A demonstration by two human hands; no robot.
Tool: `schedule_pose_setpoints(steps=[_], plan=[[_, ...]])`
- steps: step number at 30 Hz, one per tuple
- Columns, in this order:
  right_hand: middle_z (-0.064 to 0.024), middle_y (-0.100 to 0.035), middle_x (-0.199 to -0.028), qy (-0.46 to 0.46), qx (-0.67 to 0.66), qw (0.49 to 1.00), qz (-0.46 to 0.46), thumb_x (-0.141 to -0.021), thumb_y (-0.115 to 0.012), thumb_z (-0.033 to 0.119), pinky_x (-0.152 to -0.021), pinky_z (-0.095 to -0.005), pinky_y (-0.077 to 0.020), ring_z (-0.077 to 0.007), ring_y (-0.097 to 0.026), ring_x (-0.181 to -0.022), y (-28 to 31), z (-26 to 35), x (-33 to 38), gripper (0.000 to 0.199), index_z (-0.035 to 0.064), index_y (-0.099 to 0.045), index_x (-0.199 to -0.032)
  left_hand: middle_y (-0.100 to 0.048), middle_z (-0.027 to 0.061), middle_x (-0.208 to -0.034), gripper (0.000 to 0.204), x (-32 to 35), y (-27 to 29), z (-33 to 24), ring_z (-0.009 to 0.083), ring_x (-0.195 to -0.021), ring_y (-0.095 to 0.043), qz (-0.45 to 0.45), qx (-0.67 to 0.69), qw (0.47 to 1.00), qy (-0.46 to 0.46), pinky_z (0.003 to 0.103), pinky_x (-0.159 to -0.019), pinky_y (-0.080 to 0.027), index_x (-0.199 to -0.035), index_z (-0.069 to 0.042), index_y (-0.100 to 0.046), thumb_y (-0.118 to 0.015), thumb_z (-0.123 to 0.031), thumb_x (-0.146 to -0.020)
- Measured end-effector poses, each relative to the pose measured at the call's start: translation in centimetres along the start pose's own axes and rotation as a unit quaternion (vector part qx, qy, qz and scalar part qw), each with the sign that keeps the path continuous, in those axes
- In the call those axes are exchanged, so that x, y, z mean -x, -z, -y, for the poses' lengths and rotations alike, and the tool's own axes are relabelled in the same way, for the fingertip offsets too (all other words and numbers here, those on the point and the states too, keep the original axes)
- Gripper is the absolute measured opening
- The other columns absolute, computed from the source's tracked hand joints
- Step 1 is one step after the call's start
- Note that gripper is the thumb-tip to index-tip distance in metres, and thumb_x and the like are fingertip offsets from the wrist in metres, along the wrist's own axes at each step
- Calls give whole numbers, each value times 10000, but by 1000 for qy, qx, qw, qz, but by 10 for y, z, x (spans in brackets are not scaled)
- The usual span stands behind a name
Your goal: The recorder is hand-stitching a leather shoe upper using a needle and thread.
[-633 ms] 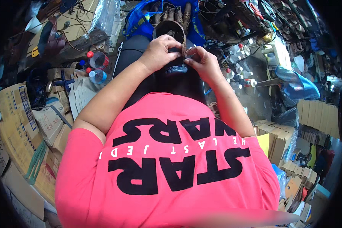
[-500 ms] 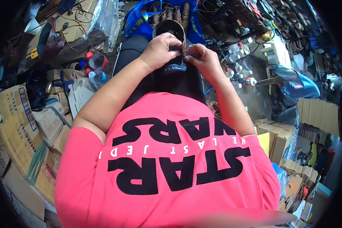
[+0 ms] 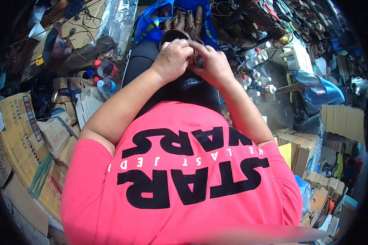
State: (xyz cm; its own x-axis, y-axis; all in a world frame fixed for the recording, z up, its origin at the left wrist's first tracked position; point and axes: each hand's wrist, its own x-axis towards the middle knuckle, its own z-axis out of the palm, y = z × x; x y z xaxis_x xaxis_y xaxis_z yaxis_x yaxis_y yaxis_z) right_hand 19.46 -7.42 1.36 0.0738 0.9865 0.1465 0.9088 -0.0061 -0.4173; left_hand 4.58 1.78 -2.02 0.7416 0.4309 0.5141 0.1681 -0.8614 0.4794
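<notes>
— What is held in the hands?

— A dark shoe (image 3: 176, 37) is gripped over the lap, just in front of the pink shirt (image 3: 184, 179). The left hand (image 3: 172, 60) is curled around its rim; the right hand (image 3: 212, 64) is closed beside it, fingertips pinched at the shoe's edge.

— And around it?

— Plastic bottles (image 3: 104, 77) are seen at the left, cardboard boxes (image 3: 20, 134) lower left, small bottles (image 3: 255, 79) at the right, a blue bag (image 3: 149, 22) beyond.

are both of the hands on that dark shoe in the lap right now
Yes, the left hand and the right hand meet on the dark shoe above the lap.
</notes>
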Motion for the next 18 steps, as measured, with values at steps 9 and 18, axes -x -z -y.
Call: schedule_pose_setpoints(steps=[9, 18], plan=[[-98, -622, -755, -21, -135, 988, 68, -691, -782, 283, -655, -333, -491, -230, -613, -674, -3, 6, -7, 521, 105, -527, -1109, -570, 74, -877, 98, 22, 74, 4, 271, -902, -555, 8, -54, 998, 19, 391, -778, -407, -769, -66, -571, -659, -53, -728], [-120, -597, -953, -4, -161, 977, 139, -708, -778, 265, -730, -333, -466, -248, -580, -843, 16, 3, 12, 624, 165, -510, -1262, -622, 42, -916, 168, 109, 300, 107, 128, -852, -569, -218, -143, 917, 301, 273, -793, -454, -930, -24, -654, -660, -180, -868]])
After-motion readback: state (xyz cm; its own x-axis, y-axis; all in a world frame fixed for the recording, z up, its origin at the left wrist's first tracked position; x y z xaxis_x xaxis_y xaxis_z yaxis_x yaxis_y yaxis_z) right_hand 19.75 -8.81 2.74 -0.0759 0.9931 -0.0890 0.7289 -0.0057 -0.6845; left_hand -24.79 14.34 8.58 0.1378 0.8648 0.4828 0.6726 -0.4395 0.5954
